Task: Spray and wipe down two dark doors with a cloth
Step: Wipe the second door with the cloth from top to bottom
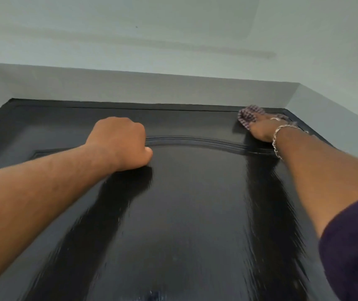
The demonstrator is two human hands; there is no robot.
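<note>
A: Where's the cloth (pixel 248 116) rn?

B: Way up high, near the top right corner of the door (pixel 184 213). The right hand (pixel 262 128) holds it flat on the door, fingers bunched on it.

A: Why so high?

B: I think the top edge gets dusty, and that corner is hard to reach. So the right arm is stretched out long. There's a chain bracelet (pixel 278 137) on that wrist and a dark purple sleeve (pixel 351 246) lower down.

A: And the left hand (pixel 120 142)?

B: It's a fist w/ nothing in it, resting on the door by the curved groove (pixel 195 141).

A: Why a fist there?

B: Prob to lean on. If you reach that far up you need sth to keep you steady, and it may stop the door from swinging too.

A: Any spray bottle?

B: Can't see one. Neither hand has it.

A: Is the door wet?

B: It's v. shiny, w/ streaky marks lower down. Might be spray, might just be gloss. Can't tell.

A: What's above it?

B: Pale wall (pixel 152 88) and ceiling (pixel 130 29). Only one door shows here, so the 2nd one I can't say anything abt.
</note>
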